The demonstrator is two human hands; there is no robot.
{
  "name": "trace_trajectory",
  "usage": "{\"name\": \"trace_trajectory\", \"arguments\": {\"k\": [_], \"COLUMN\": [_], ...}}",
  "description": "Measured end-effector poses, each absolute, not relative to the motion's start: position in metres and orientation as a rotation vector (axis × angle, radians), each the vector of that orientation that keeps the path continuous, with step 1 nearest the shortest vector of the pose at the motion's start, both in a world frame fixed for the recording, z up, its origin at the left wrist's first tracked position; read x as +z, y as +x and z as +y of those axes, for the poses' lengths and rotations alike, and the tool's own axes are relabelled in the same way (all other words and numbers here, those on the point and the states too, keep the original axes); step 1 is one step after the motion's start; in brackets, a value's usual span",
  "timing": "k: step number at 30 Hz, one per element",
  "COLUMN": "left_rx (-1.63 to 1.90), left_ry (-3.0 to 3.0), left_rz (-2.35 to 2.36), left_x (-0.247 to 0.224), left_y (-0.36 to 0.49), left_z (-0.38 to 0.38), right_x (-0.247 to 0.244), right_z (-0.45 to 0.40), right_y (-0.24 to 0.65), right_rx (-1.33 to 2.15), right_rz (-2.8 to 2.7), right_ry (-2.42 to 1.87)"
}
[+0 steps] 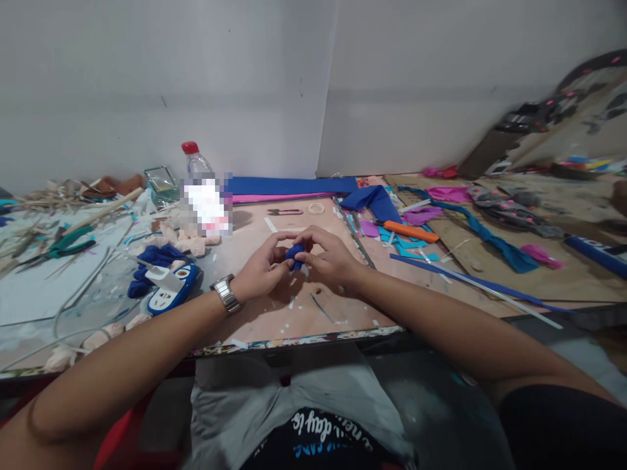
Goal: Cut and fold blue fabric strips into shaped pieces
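Between my two hands, above the middle of the table, is a small dark blue bundle (294, 253) that looks like folded or knotted fabric. My left hand (262, 266) pinches it from the left side; a metal-band watch circles that wrist. From the right, the thumb and fingers of my right hand (330, 260) close on the same bundle. Part of it is hidden behind the fingers. Left of my left hand lies a pile of similar dark blue pieces (149, 264), beside a blue and white power strip (172, 287) with a white plug in it.
Behind my hands lie small thread snips (284, 212), a tape ring (317, 208) and a long blue fabric strip (294, 185). An orange cutter (410, 231) rests among coloured scraps on the right. Green-handled pliers (73, 243) and a red-capped bottle (196, 160) stand left.
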State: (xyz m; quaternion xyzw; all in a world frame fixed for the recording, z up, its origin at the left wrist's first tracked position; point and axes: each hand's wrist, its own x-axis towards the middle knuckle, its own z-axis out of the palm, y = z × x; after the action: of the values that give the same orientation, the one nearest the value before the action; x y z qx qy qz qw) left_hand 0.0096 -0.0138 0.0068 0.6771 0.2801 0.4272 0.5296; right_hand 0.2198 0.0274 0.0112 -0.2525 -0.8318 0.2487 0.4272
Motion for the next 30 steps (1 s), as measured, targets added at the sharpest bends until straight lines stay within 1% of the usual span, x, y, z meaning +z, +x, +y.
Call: {"name": "trace_trajectory", "arguments": {"k": [10,15,23,30], "left_rx": [0.977,0.969,1.232,1.266], "left_ry": [1.582,1.564,1.612,1.536], "left_rz": [0.710,0.713,0.966,1.080], "left_x": [0.0071,0.0054,0.0092,0.0109], "left_y": [0.0090,0.0106,0.0051,0.0045], "left_z": [-0.0135,-0.0136,-0.0091,-0.0071], "right_x": [0.0112,0.0124,0.0153,0.0145], "right_z": [0.0272,0.0267,0.0254,0.0256], "right_y": [0.2201,0.2192,0.2183,0.2189], "right_rx": [0.619,0.612,0.629,0.587], "right_rz": [-2.082,-2.171,-2.016,-1.938], "right_ry": [-0.693,-0.629,-0.711,-0.751]}}
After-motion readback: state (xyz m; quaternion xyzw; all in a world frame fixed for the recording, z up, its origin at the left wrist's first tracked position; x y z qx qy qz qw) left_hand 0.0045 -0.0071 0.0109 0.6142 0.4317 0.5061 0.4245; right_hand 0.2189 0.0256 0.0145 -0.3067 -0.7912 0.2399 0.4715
